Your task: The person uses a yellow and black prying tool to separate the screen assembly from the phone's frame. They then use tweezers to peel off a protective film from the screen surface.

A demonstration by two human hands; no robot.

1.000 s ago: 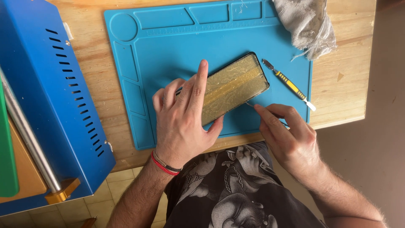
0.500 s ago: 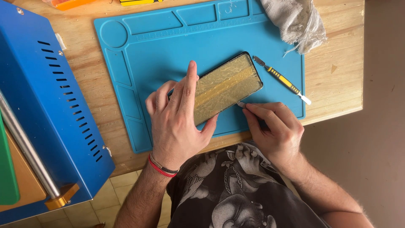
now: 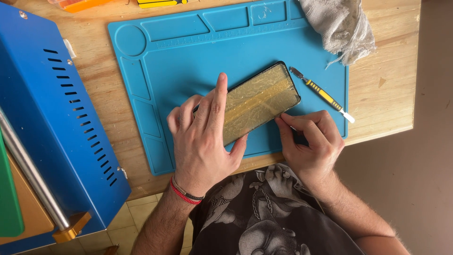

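Both hands work on a phone panel (image 3: 258,101) that lies tilted on a blue work mat (image 3: 188,61), near the mat's middle. The left hand (image 3: 205,139) lies flat over the panel's near left end and presses it down, forefinger stretched along its upper face and thumb hooked at the lower edge; that end of the panel is hidden under the palm, so its corner cannot be seen. The right hand (image 3: 309,141) is curled at the panel's lower right corner, thumb and forefinger pinched together and touching the edge. Whether something thin sits between those fingertips cannot be made out.

What shows of the panel is a dark rim around a yellowish, streaky, glue-like surface with a brighter band running lengthwise.

Just beside the panel's right end lies a slim tool (image 3: 321,93) with a yellow and black grip, a metal tip toward the panel and a pale end near the mat's edge. A grey frayed rag (image 3: 339,26) rests across the mat's upper right corner and is cut off by the top of the view. Orange and yellow items at the top edge are cut off too and cannot be identified.

On the left of the wooden desk (image 3: 382,85) stands a blue metal machine (image 3: 56,132) with vent slots and a steel bar, only partly in view.
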